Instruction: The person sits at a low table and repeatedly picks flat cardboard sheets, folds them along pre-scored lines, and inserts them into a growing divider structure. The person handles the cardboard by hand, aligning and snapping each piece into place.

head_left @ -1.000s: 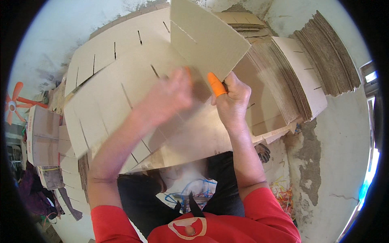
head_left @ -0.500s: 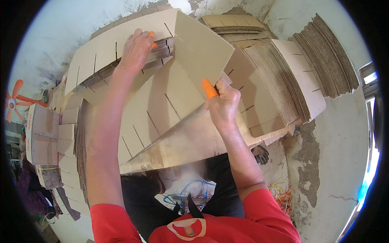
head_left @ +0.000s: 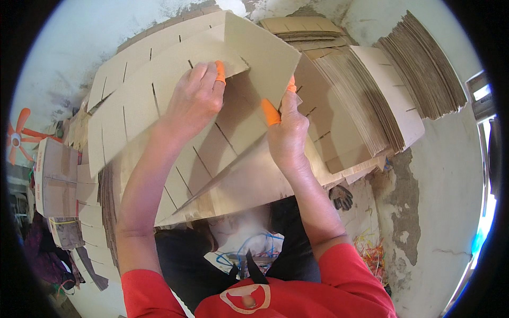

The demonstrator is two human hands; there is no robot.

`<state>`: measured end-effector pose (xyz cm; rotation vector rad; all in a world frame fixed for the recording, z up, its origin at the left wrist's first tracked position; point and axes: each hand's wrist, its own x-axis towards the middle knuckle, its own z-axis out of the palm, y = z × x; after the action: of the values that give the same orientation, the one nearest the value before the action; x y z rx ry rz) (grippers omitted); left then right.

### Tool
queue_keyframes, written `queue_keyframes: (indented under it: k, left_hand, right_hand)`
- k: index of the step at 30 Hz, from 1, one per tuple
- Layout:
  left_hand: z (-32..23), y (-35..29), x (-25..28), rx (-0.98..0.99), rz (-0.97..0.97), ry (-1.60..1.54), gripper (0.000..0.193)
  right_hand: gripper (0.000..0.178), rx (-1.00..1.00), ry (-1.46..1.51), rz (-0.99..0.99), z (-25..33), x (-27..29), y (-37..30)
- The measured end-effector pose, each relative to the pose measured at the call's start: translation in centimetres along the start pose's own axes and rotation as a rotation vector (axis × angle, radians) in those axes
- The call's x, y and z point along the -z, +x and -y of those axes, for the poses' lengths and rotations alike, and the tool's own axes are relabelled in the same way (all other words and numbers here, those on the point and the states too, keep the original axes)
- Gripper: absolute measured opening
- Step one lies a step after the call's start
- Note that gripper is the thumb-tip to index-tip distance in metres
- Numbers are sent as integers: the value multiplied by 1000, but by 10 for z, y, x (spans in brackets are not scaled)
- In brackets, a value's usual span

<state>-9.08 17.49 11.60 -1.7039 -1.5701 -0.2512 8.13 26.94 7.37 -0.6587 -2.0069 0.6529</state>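
Observation:
My left hand [head_left: 199, 95], an orange cover on one fingertip, grips the edge of a slotted cardboard sheet [head_left: 139, 103], its fingers curled round. That sheet is tilted up, apart from a stack of similar sheets [head_left: 143, 45] at the back left. My right hand [head_left: 289, 127], with orange covers on its thumb and a finger, pinches the edge of an upright cardboard panel [head_left: 265, 53]. Beneath both hands another slotted cardboard sheet [head_left: 212, 140] lies slanted over the wooden board [head_left: 238, 193]. How the upright panel joins the sheets is hard to make out.
To the right stand a thick pile of cardboard sheets [head_left: 360, 100] and a further pile [head_left: 424, 63] against the wall. More cardboard is stacked at the back [head_left: 302, 26]. An orange-bladed fan [head_left: 18, 137] and a carton [head_left: 55, 169] are at the left. A dark glove [head_left: 341, 197] lies near the right wall.
My left hand has come right and nearer, drawing a slotted sheet off the back-left stack. My right hand stays about where it was, still pinching the upright panel.

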Motion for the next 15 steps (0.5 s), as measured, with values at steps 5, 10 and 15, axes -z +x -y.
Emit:
queue_keyframes:
  k: [5, 10, 15]
  left_hand:
    - [-11, 7, 24, 69, 5, -55, 35]
    - [-40, 6, 64, 45, 11, -259, 27]
    - [-26, -15, 74, 347, 393, -400, 28]
  right_hand:
    - [81, 155, -92, 38, 9, 12, -4]
    - [81, 109, -415, 213, 30, 38, -4]
    - [52, 227, -481, 591, 57, 28, 16]
